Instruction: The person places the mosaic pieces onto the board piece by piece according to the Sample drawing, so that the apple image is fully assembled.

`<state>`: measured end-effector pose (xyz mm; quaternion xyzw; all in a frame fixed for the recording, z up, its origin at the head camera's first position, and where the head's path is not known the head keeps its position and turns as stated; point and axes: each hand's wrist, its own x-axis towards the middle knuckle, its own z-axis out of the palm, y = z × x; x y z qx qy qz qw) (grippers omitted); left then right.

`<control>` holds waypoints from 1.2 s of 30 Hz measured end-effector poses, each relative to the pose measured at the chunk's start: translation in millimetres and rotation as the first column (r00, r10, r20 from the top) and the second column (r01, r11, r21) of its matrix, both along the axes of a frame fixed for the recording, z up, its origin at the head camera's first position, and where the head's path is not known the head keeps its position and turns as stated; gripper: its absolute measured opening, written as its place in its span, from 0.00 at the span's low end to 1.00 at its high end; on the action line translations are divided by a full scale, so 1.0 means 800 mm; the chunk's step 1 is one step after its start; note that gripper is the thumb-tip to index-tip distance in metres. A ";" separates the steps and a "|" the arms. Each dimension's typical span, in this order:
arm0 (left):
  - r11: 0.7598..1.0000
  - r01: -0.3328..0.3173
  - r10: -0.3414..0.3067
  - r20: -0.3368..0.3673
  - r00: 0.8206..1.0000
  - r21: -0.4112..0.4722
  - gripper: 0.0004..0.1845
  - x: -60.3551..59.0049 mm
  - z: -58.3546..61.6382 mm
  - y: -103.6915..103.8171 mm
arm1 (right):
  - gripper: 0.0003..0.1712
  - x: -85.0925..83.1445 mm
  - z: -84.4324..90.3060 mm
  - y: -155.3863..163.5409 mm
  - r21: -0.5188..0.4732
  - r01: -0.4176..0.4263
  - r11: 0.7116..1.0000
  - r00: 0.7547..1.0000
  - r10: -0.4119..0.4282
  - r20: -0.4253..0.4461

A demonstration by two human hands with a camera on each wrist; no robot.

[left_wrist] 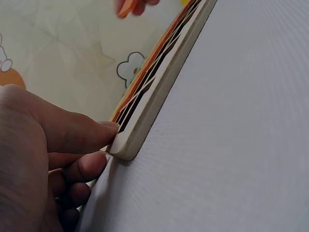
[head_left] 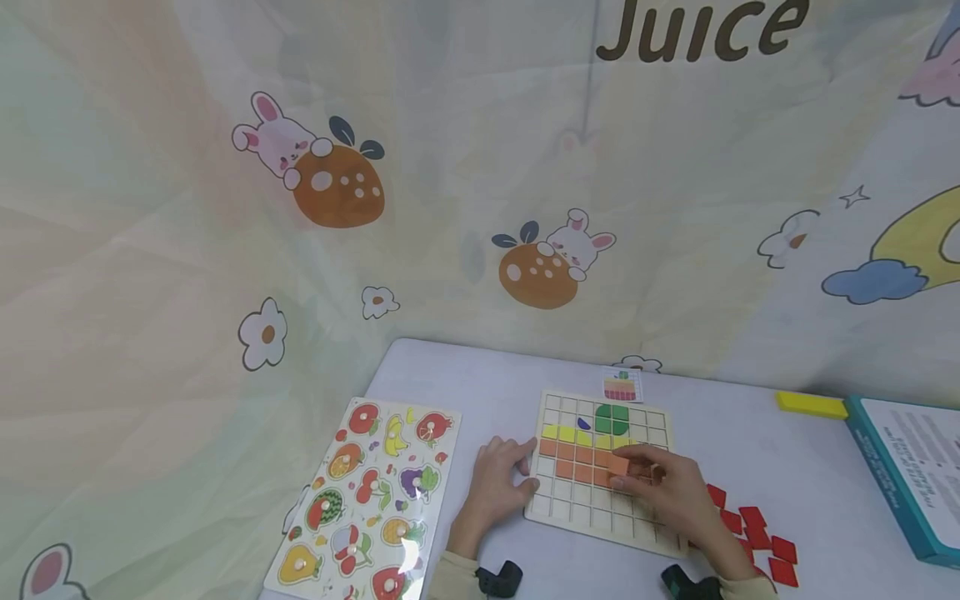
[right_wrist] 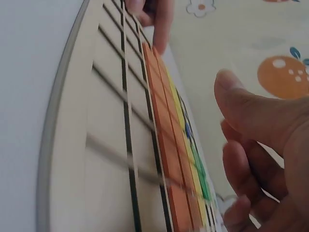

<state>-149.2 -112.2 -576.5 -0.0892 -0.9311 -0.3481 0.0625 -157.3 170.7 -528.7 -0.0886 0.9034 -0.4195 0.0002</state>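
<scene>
A small orange square tile (head_left: 619,465) sits pinched between the thumb and fingertips of the right hand (head_left: 675,493), held just over the middle of a pale wooden grid board (head_left: 577,512) — right beside the orange tiles already set in its cells. The board lies flat on the white bench (head_left: 787,467), near the front edge. Its filled cells show a green patch (head_left: 612,419) at the far side, a row of yellow tiles (head_left: 567,433) below that, then two rows of orange tiles (head_left: 576,454); the near rows are bare. In the right wrist view the same colour bands run along the board, and the thumb (right_wrist: 251,108) is curled toward the fingers.

The left hand (head_left: 498,483) grips the board's left edge — the left wrist view shows its thumb (left_wrist: 79,130) pressed on the top face at the corner and the fingers (left_wrist: 82,166) tucked against the side.

A small picture card (head_left: 622,385) lies just past the board's far edge. To the right of the right hand, a scatter of loose red square tiles (head_left: 757,529) rests on the bench. Farther right is a teal-edged box (head_left: 900,475), with a yellow rectangular block (head_left: 812,404) just beside its far corner. On the left lies a wooden fruit peg puzzle (head_left: 367,500). A cloth printed with rabbits, oranges and flowers (head_left: 300,208) hangs behind it all.
</scene>
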 end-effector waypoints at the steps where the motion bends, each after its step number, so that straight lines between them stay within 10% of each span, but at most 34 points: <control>1: 1.000 0.000 0.000 0.000 1.000 -0.001 0.33 0.000 0.000 0.000 | 0.22 -0.003 -0.001 -0.008 -0.007 -0.015 1.000 1.000 0.015 -0.022; 23: 0.999 0.046 -0.047 -0.041 0.998 -0.013 0.32 -0.002 -0.004 -0.001 | 0.20 -0.033 -0.019 -0.104 0.086 -0.191 0.978 0.981 0.193 -0.013; 36: 0.999 0.040 -0.040 -0.006 0.999 -0.011 0.33 -0.002 -0.001 -0.004 | 0.19 -0.034 -0.020 -0.111 0.152 -0.153 0.976 0.986 0.160 -0.035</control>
